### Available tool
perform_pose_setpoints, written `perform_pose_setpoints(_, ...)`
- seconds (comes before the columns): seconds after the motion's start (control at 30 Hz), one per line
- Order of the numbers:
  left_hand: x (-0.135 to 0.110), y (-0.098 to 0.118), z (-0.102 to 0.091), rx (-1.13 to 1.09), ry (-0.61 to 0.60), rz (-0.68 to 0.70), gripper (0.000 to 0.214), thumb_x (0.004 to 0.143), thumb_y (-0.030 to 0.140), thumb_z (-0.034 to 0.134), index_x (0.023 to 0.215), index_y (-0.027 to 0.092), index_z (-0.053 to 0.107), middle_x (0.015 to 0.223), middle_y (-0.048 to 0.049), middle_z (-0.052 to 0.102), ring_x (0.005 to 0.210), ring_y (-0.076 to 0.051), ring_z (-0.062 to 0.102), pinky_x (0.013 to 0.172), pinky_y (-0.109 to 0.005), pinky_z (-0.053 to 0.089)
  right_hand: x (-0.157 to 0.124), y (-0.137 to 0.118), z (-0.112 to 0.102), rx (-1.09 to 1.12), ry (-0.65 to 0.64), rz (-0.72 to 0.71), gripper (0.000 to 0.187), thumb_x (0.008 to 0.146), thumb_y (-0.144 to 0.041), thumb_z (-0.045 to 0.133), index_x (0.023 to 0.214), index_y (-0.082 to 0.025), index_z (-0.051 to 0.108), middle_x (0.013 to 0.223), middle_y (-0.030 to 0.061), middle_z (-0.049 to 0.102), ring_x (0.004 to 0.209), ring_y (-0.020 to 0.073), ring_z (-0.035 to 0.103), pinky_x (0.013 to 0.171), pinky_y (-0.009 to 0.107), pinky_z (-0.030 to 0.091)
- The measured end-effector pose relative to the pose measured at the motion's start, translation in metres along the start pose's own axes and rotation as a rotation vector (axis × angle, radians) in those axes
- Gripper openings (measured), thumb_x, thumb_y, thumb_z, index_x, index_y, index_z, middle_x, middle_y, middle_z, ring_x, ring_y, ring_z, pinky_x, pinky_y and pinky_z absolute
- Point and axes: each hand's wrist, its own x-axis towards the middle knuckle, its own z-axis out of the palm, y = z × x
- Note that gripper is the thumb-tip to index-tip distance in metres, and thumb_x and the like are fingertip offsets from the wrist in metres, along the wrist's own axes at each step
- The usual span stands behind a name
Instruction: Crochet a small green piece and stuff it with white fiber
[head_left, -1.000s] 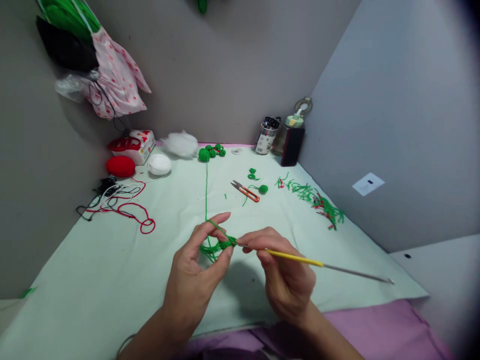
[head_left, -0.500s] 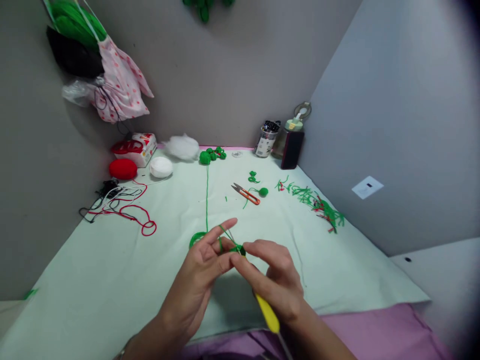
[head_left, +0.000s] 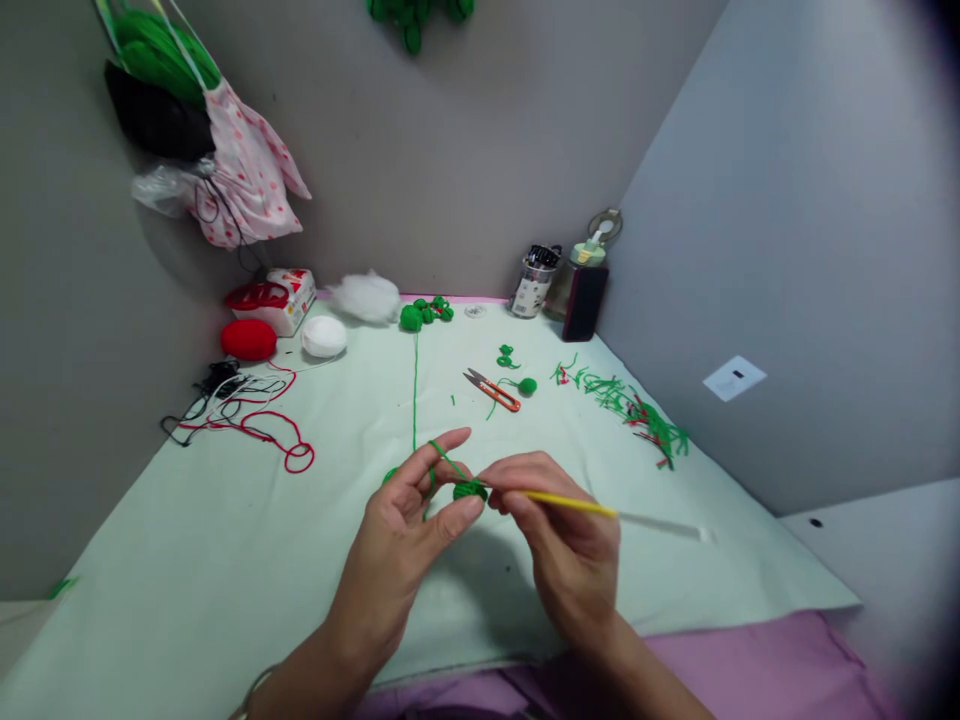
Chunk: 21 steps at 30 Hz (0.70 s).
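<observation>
Between thumb and fingers, my left hand [head_left: 409, 530] pinches a small green crochet piece [head_left: 469, 491]. Green yarn [head_left: 415, 390] loops over its raised index finger and runs back to a green yarn ball [head_left: 411, 318] at the rear of the table. My right hand [head_left: 562, 540] grips a crochet hook [head_left: 570, 502] with a yellow handle, held nearly level and pointing left. The hook's tip meets the top of the green piece, partly hidden by my fingers. Orange-handled thread snips [head_left: 493, 390] lie beyond my hands, with a small green ball [head_left: 528, 387] beside them.
Yarn scraps [head_left: 630, 405] lie scattered on the right. On the left are a red yarn ball [head_left: 249, 340], a white yarn ball [head_left: 324, 337] and tangled cords [head_left: 240, 400]. White stuffing [head_left: 366, 297], a pen cup [head_left: 534, 283] and a phone [head_left: 585, 303] stand along the back.
The hook has swung from pointing steeply down toward me to nearly level, its rear end now to the right. My right hand has turned with it; the left keeps its pinch.
</observation>
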Motion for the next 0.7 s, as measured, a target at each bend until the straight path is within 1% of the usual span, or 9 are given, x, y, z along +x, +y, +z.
perform_pose_setpoints(0.07, 0.002, 0.001, 0.001, -0.074, -0.013, -0.042, 0.055, 0.08, 0.032, 0.092, 0.132, 0.029, 0.074, 0.093, 0.0016, 0.069, 0.095, -0.015, 0.061, 0.094, -0.028, 0.046, -0.005, 0.0, -0.002, -0.214, -0.019, -0.156, 0.033, 0.098, -0.007, 0.066, 0.118, -0.028, 0.08, 0.104, 0.008, 0.078, 0.09, 0.0198, 0.074, 0.073, 0.032, 0.062)
perform_pose_setpoints(0.13, 0.004, 0.003, 0.0, -0.169, -0.055, -0.131, 0.057, 0.079, 0.033, 0.092, 0.132, 0.025, 0.074, 0.093, -0.0001, 0.071, 0.093, -0.015, 0.062, 0.094, -0.028, 0.046, -0.007, 0.0, -0.005, -0.32, -0.038, -0.262, 0.039, 0.097, -0.005, 0.065, 0.123, -0.029, 0.079, 0.112, 0.0098, 0.078, 0.096, 0.0215, 0.074, 0.078, 0.034, 0.062)
perform_pose_setpoints(0.2, 0.006, 0.006, -0.002, -0.238, -0.078, -0.205, 0.057, 0.079, 0.032, 0.09, 0.132, 0.02, 0.074, 0.094, -0.0021, 0.072, 0.092, -0.014, 0.063, 0.096, -0.029, 0.046, -0.005, 0.001, -0.008, -0.218, -0.007, -0.212, 0.035, 0.098, -0.007, 0.063, 0.12, -0.028, 0.079, 0.106, 0.0086, 0.079, 0.093, 0.0212, 0.073, 0.076, 0.035, 0.061)
perform_pose_setpoints(0.27, 0.007, 0.007, -0.003, -0.235, -0.072, -0.208, 0.056, 0.08, 0.03, 0.088, 0.132, 0.017, 0.074, 0.092, -0.0024, 0.072, 0.091, -0.015, 0.063, 0.097, -0.029, 0.046, -0.001, 0.004, -0.01, 0.012, 0.055, -0.039, 0.025, 0.101, -0.013, 0.062, 0.111, -0.027, 0.08, 0.094, 0.0057, 0.078, 0.082, 0.0183, 0.07, 0.069, 0.031, 0.059)
perform_pose_setpoints(0.37, 0.005, 0.003, -0.003, -0.1, -0.047, -0.117, 0.055, 0.082, 0.029, 0.086, 0.134, 0.021, 0.072, 0.093, -0.0019, 0.072, 0.094, -0.016, 0.064, 0.097, -0.031, 0.046, 0.004, 0.009, -0.007, 0.295, 0.056, 0.183, 0.016, 0.103, -0.026, 0.065, 0.1, -0.026, 0.081, 0.087, 0.0034, 0.076, 0.071, 0.0147, 0.065, 0.064, 0.027, 0.055)
perform_pose_setpoints(0.47, 0.004, 0.0, -0.003, 0.078, -0.083, -0.024, 0.045, 0.087, 0.031, 0.082, 0.13, 0.024, 0.072, 0.106, -0.0053, 0.074, 0.108, -0.022, 0.066, 0.101, -0.036, 0.047, 0.004, 0.013, -0.002, 0.349, -0.005, 0.248, 0.015, 0.101, -0.032, 0.069, 0.099, -0.026, 0.083, 0.091, 0.0047, 0.079, 0.076, 0.0159, 0.068, 0.069, 0.028, 0.056)
perform_pose_setpoints(0.53, 0.004, 0.006, -0.004, 0.221, -0.098, 0.051, 0.034, 0.087, 0.032, 0.081, 0.12, 0.026, 0.073, 0.114, -0.0071, 0.073, 0.116, -0.026, 0.066, 0.106, -0.041, 0.046, 0.003, 0.014, -0.001, 0.34, 0.006, 0.286, 0.016, 0.101, -0.034, 0.069, 0.099, -0.026, 0.083, 0.093, 0.0052, 0.081, 0.077, 0.0166, 0.068, 0.069, 0.029, 0.056)
perform_pose_setpoints(0.63, 0.002, 0.021, -0.011, 0.487, 0.073, 0.291, 0.016, 0.084, 0.028, 0.082, 0.096, 0.028, 0.072, 0.12, -0.006, 0.069, 0.122, -0.029, 0.063, 0.109, -0.044, 0.045, 0.005, 0.013, -0.003, 0.381, 0.097, 0.357, 0.016, 0.099, -0.036, 0.071, 0.096, -0.025, 0.083, 0.09, 0.0051, 0.081, 0.069, 0.0149, 0.064, 0.065, 0.027, 0.055)
perform_pose_setpoints(0.7, -0.01, 0.019, -0.022, 0.594, 0.2, 0.431, 0.009, 0.088, 0.03, 0.079, 0.082, 0.028, 0.072, 0.124, -0.006, 0.069, 0.13, -0.031, 0.057, 0.114, -0.047, 0.042, 0.008, 0.011, -0.004, 0.441, 0.145, 0.384, 0.015, 0.096, -0.036, 0.074, 0.093, -0.024, 0.083, 0.087, 0.0051, 0.08, 0.065, 0.0136, 0.061, 0.062, 0.026, 0.053)
